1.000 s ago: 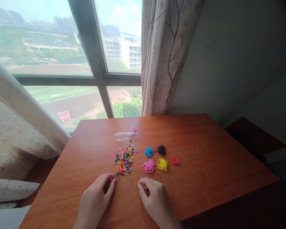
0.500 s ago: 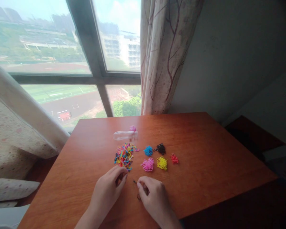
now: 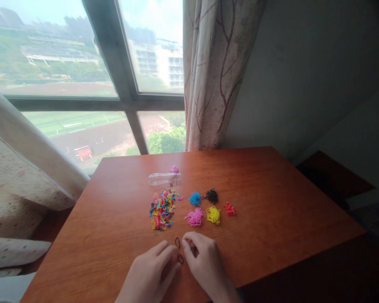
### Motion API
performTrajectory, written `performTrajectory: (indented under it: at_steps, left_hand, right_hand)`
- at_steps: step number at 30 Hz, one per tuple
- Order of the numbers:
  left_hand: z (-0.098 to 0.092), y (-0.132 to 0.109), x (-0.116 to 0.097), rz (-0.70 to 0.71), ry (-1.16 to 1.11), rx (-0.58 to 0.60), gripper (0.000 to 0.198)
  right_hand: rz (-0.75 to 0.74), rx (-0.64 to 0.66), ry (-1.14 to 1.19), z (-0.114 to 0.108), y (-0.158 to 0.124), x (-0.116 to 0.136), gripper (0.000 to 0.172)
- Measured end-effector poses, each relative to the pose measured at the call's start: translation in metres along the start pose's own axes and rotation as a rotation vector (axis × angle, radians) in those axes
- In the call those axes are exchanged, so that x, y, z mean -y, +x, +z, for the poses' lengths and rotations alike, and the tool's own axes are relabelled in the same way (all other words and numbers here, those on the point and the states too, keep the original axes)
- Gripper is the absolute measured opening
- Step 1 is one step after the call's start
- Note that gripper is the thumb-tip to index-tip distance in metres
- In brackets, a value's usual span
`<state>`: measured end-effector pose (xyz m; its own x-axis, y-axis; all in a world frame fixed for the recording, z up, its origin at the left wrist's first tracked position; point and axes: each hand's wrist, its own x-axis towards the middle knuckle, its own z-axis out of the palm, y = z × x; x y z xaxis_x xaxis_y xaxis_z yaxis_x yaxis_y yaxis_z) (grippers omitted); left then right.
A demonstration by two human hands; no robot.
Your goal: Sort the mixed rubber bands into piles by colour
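My left hand (image 3: 154, 271) is low over the table's front part, its fingers curled together. Their tips meet a small black rubber band (image 3: 180, 259). Facing it, my right hand (image 3: 204, 259) has thumb and index finger pinched; what lies between them is hidden. A second black rubber band (image 3: 177, 243) forms a loop just left of the right fingertips, and whether they touch it is unclear. Beyond my left hand lies a mixed pile of coloured rubber bands (image 3: 162, 208). Single-colour heaps sit to its right: pink (image 3: 194, 217), yellow (image 3: 213, 215), blue (image 3: 195, 198), black (image 3: 212, 195) and red (image 3: 230, 208).
Behind the mixed pile, a clear plastic bag or tube (image 3: 162, 179) lies beside a small pink-purple item (image 3: 174, 168). The brown wooden table (image 3: 271, 189) stands against a window, with a curtain (image 3: 208, 84) at its back edge.
My left hand has moved from the edge of the mixed pile down and right, close to my right hand. Two black bands now show between the hands. My right hand has hardly moved.
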<state>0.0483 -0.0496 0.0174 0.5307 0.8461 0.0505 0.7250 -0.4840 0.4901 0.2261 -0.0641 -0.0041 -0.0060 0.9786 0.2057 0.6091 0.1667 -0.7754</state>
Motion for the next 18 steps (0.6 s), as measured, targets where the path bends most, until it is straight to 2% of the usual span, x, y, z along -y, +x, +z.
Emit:
performTrajectory:
  at_steps: [4, 10, 15, 18]
  left_hand:
    - [0.003, 0.002, -0.007, 0.019, 0.029, 0.004, 0.021]
    - [0.004, -0.002, -0.001, 0.025, 0.056, -0.016, 0.023]
    - [-0.006, -0.003, 0.013, -0.021, 0.068, -0.141, 0.021]
    - [-0.018, 0.008, 0.017, -0.045, 0.076, -0.215, 0.019]
  right_hand:
    - [0.003, -0.016, -0.001, 0.001, 0.001, -0.002, 0.017]
    - [-0.009, -0.007, -0.047, 0.003, 0.001, -0.002, 0.016]
    - [-0.037, 0.043, -0.157, 0.001, 0.0, 0.005, 0.009]
    - [-0.042, 0.071, -0.212, 0.001, -0.001, 0.007, 0.008]
